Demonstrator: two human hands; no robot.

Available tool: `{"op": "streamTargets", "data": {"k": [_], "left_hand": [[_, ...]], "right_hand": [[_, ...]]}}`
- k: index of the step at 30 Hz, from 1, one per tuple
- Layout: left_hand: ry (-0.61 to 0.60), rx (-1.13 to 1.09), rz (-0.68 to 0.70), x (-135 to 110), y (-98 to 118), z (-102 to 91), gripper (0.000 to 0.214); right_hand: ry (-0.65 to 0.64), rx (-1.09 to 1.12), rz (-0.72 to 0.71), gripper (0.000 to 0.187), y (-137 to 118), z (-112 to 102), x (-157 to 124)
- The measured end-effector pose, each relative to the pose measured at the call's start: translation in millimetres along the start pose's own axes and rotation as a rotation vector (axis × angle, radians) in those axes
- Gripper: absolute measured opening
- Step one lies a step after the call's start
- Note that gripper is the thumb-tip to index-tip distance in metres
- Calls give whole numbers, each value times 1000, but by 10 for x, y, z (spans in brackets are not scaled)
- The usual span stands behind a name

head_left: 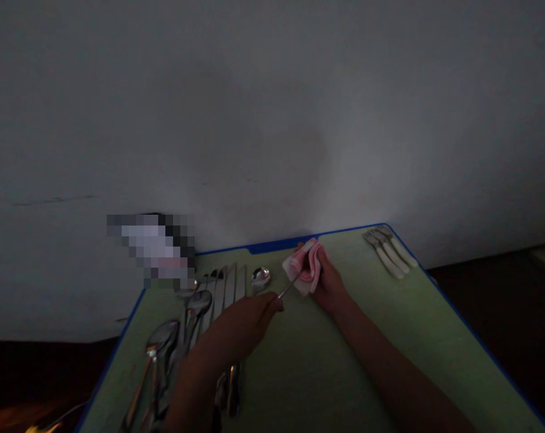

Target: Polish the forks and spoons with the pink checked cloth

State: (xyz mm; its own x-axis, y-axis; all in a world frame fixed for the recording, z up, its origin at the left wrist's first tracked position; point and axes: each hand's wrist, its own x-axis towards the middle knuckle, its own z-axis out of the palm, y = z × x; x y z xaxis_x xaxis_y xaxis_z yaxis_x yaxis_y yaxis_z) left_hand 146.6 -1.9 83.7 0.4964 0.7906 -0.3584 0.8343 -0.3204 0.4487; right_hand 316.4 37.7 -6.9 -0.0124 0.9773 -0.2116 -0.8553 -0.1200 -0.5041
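My left hand (249, 316) pinches the handle end of a thin metal utensil (289, 287), whose other end is buried in a pink and white cloth (307, 266). My right hand (328, 282) is closed around that cloth, wrapping it over the hidden head of the utensil. Both hands hover above the far middle of a pale green table (389, 337) with a blue edge. What kind of utensil it is cannot be told.
Several spoons (195, 307) and knives (229, 288) lie in a row at the left of the table. Three white-handled forks (389, 251) lie at the far right corner. A grey wall rises right behind the table. The room is dim.
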Motion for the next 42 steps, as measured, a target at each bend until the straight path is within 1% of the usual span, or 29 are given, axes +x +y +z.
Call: {"op": "streamTargets", "data": {"k": [4,6,8,12,15,18,21,23,26,28,31,35,38,40,42], "left_hand": [[27,157,-55,70,228,158,41],[51,202,-58,107,289,231,39],[27,211,-32,131,271,269,38],[-39,196,8,140,108,249,34],[-66,112,-26,125,41,202,36],[-47,17,-39,94,30,147,38],[-88,-35,-52,52,-3,78,33],[-100,-40,-77,17,-38,32,33],[-96,-38,-75,-49,-66,-22,32],[-108,-38,-67,-98,-58,-44,30],[-115,-44,-39,-163,-38,-64,31],[-66,-58,8,-197,-62,-92,31],[-17,-52,12,-183,-91,-124,29],[63,-23,18,-171,-91,-156,32],[192,33,10,-164,-80,-189,33]], "right_hand": [[5,119,19,23,12,30,-3],[10,139,13,17,22,32,-4],[-22,135,52,15,39,30,-12],[-167,30,186,21,88,41,-63],[-189,-23,214,23,103,59,-97],[-163,-4,186,26,73,58,-91],[-133,-8,131,28,20,19,-57],[-102,-62,75,30,-4,-21,-36],[-71,-132,-22,35,-11,-67,-21],[-75,-157,-51,36,-8,-76,-24],[-112,-177,-40,36,-14,-68,-41],[-164,-192,-4,35,-20,-57,-79],[-172,-234,21,36,8,-56,-105],[-174,-287,41,37,28,-55,-119],[-188,-376,70,36,33,-53,-135]]}}
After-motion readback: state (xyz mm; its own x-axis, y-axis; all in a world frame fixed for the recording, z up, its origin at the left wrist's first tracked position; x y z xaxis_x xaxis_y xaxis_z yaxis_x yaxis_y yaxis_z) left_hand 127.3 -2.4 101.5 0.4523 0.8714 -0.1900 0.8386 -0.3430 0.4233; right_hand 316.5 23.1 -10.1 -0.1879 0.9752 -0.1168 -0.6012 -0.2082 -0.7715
